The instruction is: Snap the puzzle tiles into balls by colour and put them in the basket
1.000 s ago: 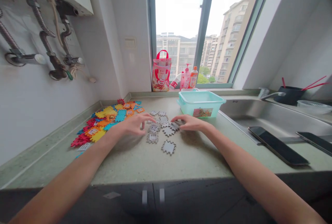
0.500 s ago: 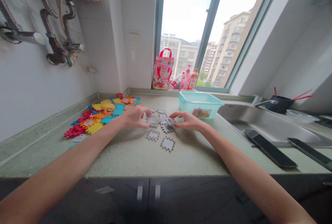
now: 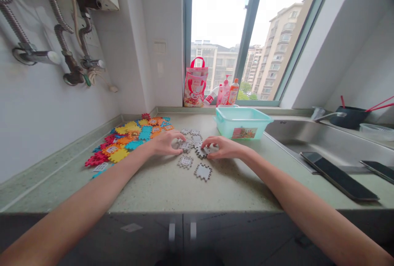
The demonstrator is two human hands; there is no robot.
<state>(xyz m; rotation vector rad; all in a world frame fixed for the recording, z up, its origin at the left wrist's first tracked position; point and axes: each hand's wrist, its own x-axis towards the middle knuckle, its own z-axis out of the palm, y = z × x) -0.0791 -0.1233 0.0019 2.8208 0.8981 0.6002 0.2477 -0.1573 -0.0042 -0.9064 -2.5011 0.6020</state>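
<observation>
My left hand (image 3: 168, 143) grips the near-left edge of a grey interlocking building tile (image 3: 185, 147) with a window-like grid, thumb and fingers closed on it. My right hand (image 3: 224, 147) has its fingertips closed on another grey tile (image 3: 201, 151), partly hidden by the fingers. Several more grey tiles (image 3: 195, 138) lie just behind these two. In front, a grey grid tile (image 3: 185, 161) and a solid grey tile (image 3: 203, 172) lie flat on the counter, apart from both hands.
A pile of coloured tiles (image 3: 129, 134) spreads on the left of the counter (image 3: 147, 192). A turquoise plastic basket (image 3: 243, 119) stands behind my right hand. Farther right are a sink (image 3: 295, 138) and a dark phone (image 3: 337, 175). Bottles (image 3: 226, 93) and a bag (image 3: 196, 87) stand by the window.
My right hand has lowered its grey tile toward the tiles in the middle. My left hand stays at its grid tile. The whole view has shifted slightly.
</observation>
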